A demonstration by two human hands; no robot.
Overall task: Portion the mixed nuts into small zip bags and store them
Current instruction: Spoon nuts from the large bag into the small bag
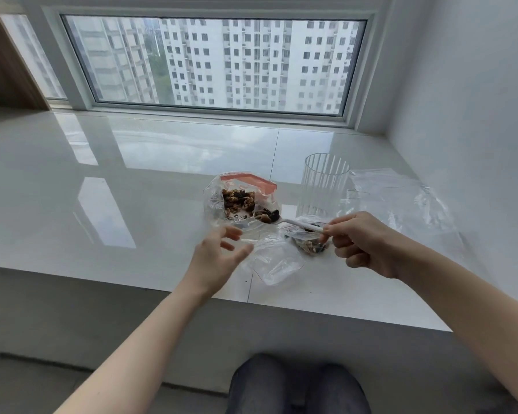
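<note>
Bare sill (117,180) left of the nut bag (240,198); ribbed glass (323,183) and loose bags (401,201) crowding the right.

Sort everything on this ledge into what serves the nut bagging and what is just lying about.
In use:
large clear bag of mixed nuts with orange zip
white plastic spoon loaded with nuts, held by right hand
empty small clear zip bag beside open left hand
small filled zip bag

Lying about:
ribbed clear glass
crumpled clear plastic bag
</note>
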